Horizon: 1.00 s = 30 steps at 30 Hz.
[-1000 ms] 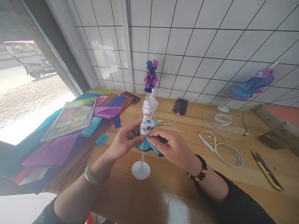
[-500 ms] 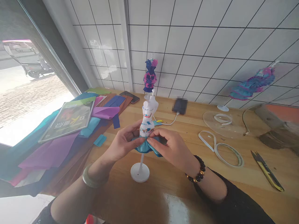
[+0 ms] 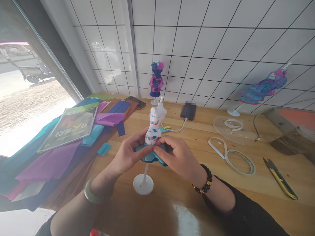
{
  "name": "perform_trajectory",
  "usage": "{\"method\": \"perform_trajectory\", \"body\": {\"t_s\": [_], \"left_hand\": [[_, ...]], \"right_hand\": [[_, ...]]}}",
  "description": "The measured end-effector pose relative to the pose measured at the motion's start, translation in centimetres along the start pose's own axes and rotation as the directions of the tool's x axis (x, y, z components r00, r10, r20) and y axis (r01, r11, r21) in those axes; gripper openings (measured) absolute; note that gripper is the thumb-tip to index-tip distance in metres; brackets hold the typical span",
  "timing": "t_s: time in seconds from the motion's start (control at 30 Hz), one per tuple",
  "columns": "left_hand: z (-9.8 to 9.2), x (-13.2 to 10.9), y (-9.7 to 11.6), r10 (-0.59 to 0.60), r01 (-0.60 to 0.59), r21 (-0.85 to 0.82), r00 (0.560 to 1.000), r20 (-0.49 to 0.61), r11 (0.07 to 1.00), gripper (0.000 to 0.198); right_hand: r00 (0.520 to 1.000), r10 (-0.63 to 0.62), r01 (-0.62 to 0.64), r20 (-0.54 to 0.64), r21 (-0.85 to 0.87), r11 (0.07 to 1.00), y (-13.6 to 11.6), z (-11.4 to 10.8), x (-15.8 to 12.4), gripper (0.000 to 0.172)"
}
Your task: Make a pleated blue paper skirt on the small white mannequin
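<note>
Tipping further over the pale wooden desk (image 3: 197, 154), the white plastic dress form (image 3: 157, 118) swings its round base (image 3: 143, 185) left; remotely, I keep left hand (image 3: 129, 151) and right hand (image 3: 181, 158) fingers pinching its turquoise fabric skirt (image 3: 150, 157), gather seemingly undisturbed.

The white mannequin (image 3: 154, 123) looks smooth plastic, its blue skirt (image 3: 149, 158) matt, cloth-like or papery; the wooden tabletop (image 3: 197, 141) is glossy, the wall tiles (image 3: 164, 39) smooth and shiny.

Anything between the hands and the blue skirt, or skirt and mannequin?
Nothing visible: left hand and right hand both hold the blue skirt at the mannequin, though they hide part of its top edge.
</note>
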<state>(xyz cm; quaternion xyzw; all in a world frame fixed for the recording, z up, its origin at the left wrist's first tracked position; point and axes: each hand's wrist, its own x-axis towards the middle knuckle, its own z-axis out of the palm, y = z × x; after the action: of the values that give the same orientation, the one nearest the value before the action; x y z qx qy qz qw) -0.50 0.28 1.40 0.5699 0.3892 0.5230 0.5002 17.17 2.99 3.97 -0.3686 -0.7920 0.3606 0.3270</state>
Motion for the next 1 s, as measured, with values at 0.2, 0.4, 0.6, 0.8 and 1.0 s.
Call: {"method": "perform_trajectory", "body": {"t_s": [0.2,0.4,0.6,0.8,1.0], "left_hand": [[0.04,-0.09,0.07,-0.032,0.032,-0.003,0.999,-0.001,0.999,0.049],[0.05,-0.13,0.38,-0.061,0.062,0.055,0.998,-0.018,0.997,0.049],[0.09,-0.12,0.40,-0.065,0.067,0.101,0.998,-0.023,0.993,0.050],[0.03,-0.01,0.26,-0.048,0.051,0.157,0.999,-0.025,0.986,0.048],[-0.17,-0.13,0.30,-0.054,0.054,0.180,0.999,-0.001,0.982,0.052]], "right_hand": [[1.000,0.004,-0.004,0.002,0.008,1.000,0.05,0.05,-0.05,0.007],[1.000,0.023,-0.023,0.011,-0.012,1.000,-0.06,0.04,-0.03,0.007],[0.999,0.037,-0.037,0.025,-0.020,0.999,-0.10,0.04,0.11,0.007],[0.998,0.053,-0.052,0.033,-0.027,0.998,-0.09,0.00,0.02,0.009],[0.998,0.049,-0.048,0.040,-0.029,0.998,-0.06,-0.05,0.01,0.009]]}}
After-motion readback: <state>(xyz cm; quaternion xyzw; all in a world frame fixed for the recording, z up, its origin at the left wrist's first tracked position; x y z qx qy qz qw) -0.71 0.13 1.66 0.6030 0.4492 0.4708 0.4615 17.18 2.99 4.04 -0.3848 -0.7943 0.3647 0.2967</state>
